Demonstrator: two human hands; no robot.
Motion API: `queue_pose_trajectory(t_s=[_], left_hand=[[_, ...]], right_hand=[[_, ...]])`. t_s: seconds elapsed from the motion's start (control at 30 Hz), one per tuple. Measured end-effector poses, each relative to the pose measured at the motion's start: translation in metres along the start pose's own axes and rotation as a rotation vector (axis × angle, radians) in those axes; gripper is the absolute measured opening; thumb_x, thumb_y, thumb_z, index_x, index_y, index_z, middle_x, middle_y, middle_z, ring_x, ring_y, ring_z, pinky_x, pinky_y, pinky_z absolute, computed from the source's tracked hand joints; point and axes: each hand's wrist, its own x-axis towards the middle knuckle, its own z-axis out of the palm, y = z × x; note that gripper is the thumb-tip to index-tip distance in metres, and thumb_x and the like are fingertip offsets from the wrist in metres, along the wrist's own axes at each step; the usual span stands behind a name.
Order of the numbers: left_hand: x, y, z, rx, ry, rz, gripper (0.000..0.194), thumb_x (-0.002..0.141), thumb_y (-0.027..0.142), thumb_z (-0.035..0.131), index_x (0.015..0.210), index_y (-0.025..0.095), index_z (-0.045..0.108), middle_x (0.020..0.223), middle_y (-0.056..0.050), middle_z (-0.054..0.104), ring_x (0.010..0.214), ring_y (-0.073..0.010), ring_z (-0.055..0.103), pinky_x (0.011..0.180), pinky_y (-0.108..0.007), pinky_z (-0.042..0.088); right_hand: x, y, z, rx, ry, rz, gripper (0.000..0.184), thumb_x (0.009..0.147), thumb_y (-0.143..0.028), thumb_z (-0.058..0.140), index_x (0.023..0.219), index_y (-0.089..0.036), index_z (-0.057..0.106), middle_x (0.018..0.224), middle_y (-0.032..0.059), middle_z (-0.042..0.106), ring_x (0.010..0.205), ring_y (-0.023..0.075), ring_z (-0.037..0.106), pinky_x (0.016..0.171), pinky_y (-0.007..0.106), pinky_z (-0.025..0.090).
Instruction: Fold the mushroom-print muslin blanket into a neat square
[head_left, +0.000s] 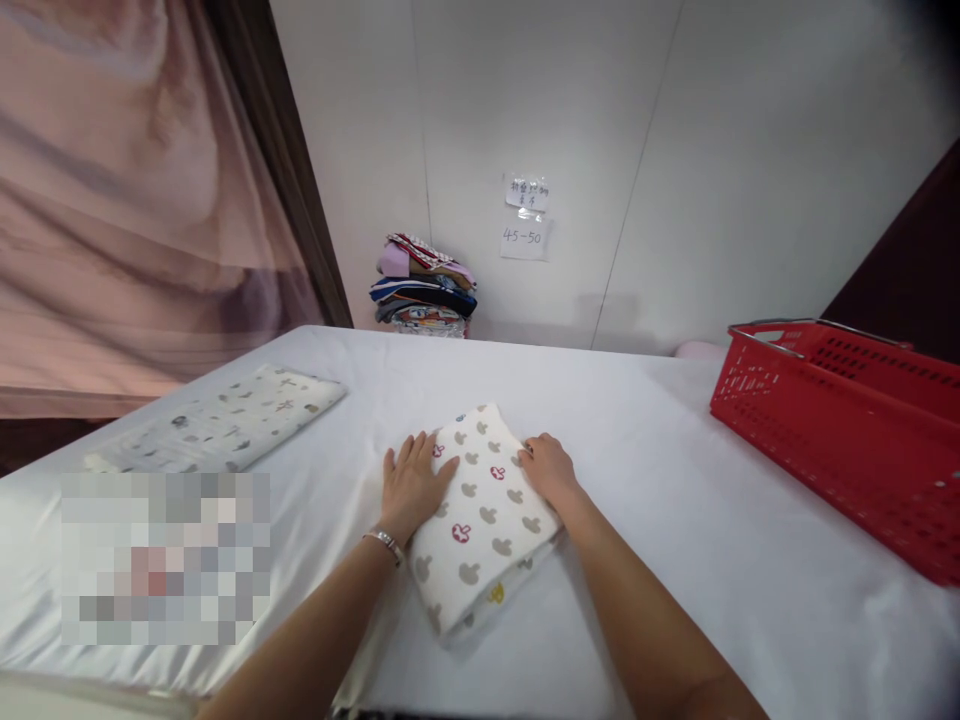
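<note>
A folded cream cloth (484,520) with grey and red prints lies on the white-covered table (645,480) in front of me. My left hand (412,485) rests flat on its left edge, fingers stretched out, a bracelet on the wrist. My right hand (547,468) presses on the cloth's right upper edge, its fingers curled over the border.
A second folded printed cloth (225,420) lies at the left of the table. A red plastic basket (847,430) stands at the right. A stack of folded clothes (424,288) sits by the wall behind, under paper notes (525,225). A pink curtain (135,200) hangs left.
</note>
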Motion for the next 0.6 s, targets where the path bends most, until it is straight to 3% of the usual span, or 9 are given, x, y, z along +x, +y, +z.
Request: queue_pose_trajectory(t_s=[0.33, 0.6], left_hand=[[0.0009, -0.0006, 0.0008, -0.028, -0.013, -0.022, 0.063, 0.084, 0.058, 0.03, 0.135, 0.021, 0.037, 0.139, -0.007, 0.04, 0.131, -0.0264, 0.027, 0.109, -0.049, 0.011], [0.0008, -0.0003, 0.0, -0.035, -0.004, -0.024, 0.062, 0.084, 0.057, 0.032, 0.134, 0.02, 0.038, 0.139, -0.008, 0.041, 0.131, -0.0262, 0.028, 0.109, -0.049, 0.011]], right_hand=[[0.0025, 0.002, 0.003, 0.037, 0.018, -0.008, 0.024, 0.084, -0.027, 0.043, 0.093, -0.017, 0.064, 0.1, 0.0089, 0.058, 0.098, 0.0201, 0.048, 0.078, 0.027, 0.034], [-0.0033, -0.0043, 0.0046, -0.009, 0.124, -0.07, 0.016, 0.082, -0.02, 0.047, 0.087, -0.017, 0.061, 0.094, 0.0073, 0.057, 0.094, 0.0197, 0.047, 0.08, 0.028, 0.034]])
